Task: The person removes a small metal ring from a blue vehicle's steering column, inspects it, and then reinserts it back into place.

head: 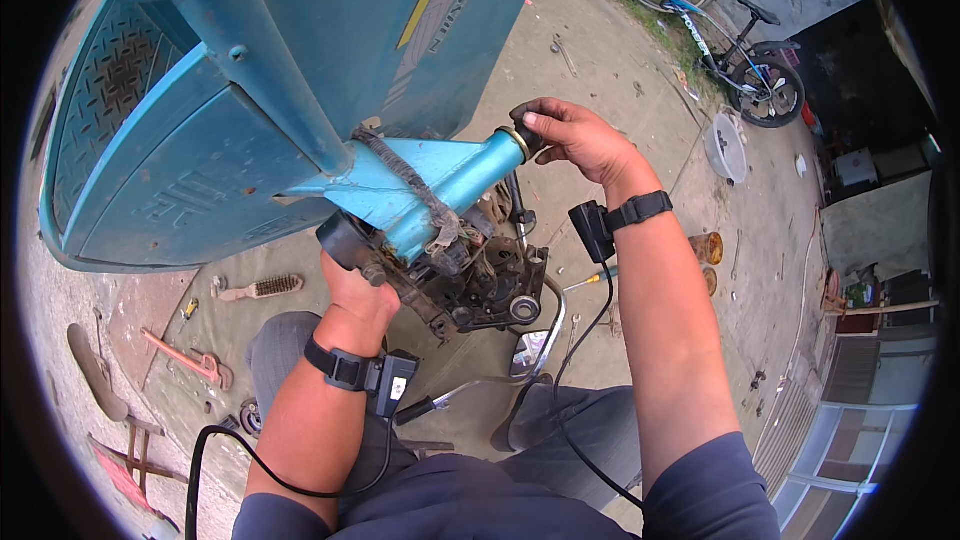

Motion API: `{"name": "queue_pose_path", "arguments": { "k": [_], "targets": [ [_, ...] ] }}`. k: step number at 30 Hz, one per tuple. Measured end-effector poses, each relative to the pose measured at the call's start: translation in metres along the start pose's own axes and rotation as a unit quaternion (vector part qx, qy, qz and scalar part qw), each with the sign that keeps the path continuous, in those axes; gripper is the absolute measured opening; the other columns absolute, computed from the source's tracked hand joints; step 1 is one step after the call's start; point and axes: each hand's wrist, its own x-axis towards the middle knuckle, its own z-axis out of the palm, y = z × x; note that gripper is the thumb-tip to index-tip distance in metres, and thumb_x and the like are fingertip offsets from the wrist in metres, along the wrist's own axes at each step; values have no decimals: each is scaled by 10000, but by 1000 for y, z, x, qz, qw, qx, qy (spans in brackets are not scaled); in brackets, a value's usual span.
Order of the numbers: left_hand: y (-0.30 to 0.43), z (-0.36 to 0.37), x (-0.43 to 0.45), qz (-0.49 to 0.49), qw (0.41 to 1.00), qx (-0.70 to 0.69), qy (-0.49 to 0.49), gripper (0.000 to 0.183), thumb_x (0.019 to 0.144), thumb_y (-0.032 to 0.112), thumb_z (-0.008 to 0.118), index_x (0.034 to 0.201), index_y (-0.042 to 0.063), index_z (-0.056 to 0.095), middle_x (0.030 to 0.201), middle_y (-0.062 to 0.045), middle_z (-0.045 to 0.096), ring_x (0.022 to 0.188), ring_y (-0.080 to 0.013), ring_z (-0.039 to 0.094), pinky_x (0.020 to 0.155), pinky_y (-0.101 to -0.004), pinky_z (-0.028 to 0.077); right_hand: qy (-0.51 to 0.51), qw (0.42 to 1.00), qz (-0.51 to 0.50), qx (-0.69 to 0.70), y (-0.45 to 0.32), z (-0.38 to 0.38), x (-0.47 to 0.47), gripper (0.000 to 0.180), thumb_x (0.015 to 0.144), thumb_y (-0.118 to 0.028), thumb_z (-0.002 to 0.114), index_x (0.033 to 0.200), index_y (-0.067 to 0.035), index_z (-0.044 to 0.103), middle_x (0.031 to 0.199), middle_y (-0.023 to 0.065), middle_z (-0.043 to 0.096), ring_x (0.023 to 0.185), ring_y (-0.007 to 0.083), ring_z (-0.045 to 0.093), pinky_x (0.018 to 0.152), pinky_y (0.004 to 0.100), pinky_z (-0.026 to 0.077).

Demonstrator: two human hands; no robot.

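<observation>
A light-blue steering head tube [465,184] juts from the blue body [330,22] of a vehicle, a brass-coloured ring [512,136] at its upper end. There my right hand [577,136] grips a black collar [531,141] between thumb and fingers, their tips dark with grime. At the tube's lower end hangs a greasy black steering clamp assembly [480,285] with wiring. My left hand [356,296] presses up under it, against a black cylindrical part [343,240] that hides the fingers. A taped wiring harness [401,169] crosses the tube.
Chromed handlebars [487,381] with a mirror [529,349] hang between my knees. On the ground lie a wire brush [262,288], a pipe wrench [191,361], a screwdriver [592,280] and spanners. A white basin [725,148], rusty cans [705,247] and a bicycle [720,52] stand to the right.
</observation>
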Motion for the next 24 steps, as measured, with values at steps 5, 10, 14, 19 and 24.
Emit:
{"name": "queue_pose_path", "arguments": {
  "k": [5,10,14,19,24],
  "targets": [
    [1,-6,3,-14,999,-22,-47,321,966,295,589,1191,67,614,1157,-74,658,1052,-250,641,913,-409,533,40,999,34,5,-2,2,3,442,970,-379,625,1284,-69,604,1135,40,638,1032,143,597,827,318,517],
    [-3,-9,4,-13,999,-21,-36,288,970,289,557,1143,71,629,1104,-59,667,1015,-228,647,894,-399,534,-1,998,-54,45,5,6,-4,470,979,-443,589,1272,-76,612,1095,30,648,995,134,603,812,312,517],
    [-2,-15,6,-16,997,-31,-72,364,970,325,610,1235,77,604,1198,-83,655,1082,-265,638,925,-418,536,21,996,68,-46,-4,4,8,456,979,-401,604,1301,-78,599,1147,41,650,1052,147,590,841,328,518],
    [-3,-18,7,-30,997,-37,-67,371,969,339,608,1238,84,605,1202,-75,652,1089,-260,635,928,-413,534,-4,995,-46,93,5,7,-3,450,976,-412,606,1269,-71,621,1110,22,662,950,121,613,819,298,515],
    [-4,-19,8,-27,995,-49,-79,379,963,346,616,1239,87,606,1203,-70,653,1093,-257,633,931,-411,530,2,999,-19,25,4,5,-1,479,976,-458,587,1247,-67,636,1122,32,658,996,137,603,821,325,517]
  ]
}}
